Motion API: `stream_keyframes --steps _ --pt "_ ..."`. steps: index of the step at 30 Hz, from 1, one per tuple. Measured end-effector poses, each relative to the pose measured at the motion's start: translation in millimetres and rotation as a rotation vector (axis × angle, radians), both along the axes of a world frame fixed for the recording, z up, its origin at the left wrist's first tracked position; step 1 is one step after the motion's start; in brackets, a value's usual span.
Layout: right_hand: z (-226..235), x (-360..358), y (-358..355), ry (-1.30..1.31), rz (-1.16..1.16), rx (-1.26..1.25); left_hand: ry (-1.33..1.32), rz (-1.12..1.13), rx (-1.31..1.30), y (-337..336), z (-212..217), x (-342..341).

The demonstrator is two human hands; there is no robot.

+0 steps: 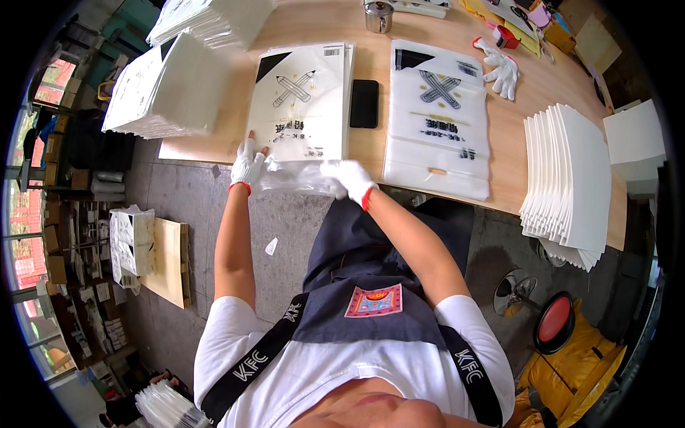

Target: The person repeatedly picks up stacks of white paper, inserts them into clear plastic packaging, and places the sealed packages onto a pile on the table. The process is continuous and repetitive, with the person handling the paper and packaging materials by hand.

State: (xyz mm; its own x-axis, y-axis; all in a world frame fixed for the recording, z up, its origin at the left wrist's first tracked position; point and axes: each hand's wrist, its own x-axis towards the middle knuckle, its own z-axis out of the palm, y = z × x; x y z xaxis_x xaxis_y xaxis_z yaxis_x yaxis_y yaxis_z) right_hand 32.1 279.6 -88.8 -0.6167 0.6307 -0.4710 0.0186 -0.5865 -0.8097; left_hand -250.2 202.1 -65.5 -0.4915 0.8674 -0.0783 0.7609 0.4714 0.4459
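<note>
A clear plastic bag with drawing paper inside (303, 100), printed with crossed pencils and a black corner, lies at the table's front edge. Its loose transparent flap (292, 177) hangs over the edge. My left hand (247, 165), in a white glove with bare fingertips, rests at the pack's lower left corner, index finger and thumb apart. At the flap's right end is my right hand (349, 180), also gloved; motion smears its fingers, so any hold on the plastic is unclear. A black phone (364, 103) lies to the pack's right, beside a pile of flat printed bags (439, 121).
Stacks of filled packs (168, 89) stand at the left. Fanned white sheets (567, 178) sit on the table's right. Farther back are a metal cup (379, 17), a white glove (502, 70) and a red tape roll (506, 37). A red-seated stool (554, 322) stands at lower right.
</note>
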Motion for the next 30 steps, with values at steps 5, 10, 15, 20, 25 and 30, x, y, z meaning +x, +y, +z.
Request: stream_keyframes --steps 5,10,15,20,25,30 --pt "-8 60 -40 -0.021 0.361 -0.294 -0.11 -0.005 -0.154 2 -1 -25" --pt "1 144 -56 -0.218 0.244 -0.076 0.698 -0.179 0.13 50 36 46" --pt "10 201 -69 -0.277 0.052 -0.032 -0.027 -0.677 0.347 102 32 255" --pt "20 236 -85 -0.236 -0.074 -0.049 0.169 -0.854 0.216 138 -10 370" --pt "32 266 -76 -0.193 -0.156 -0.021 -0.276 -0.752 -0.058 162 -11 365" --pt "30 274 -7 -0.009 -0.356 -0.049 -0.362 -0.792 -0.039 174 11 356"
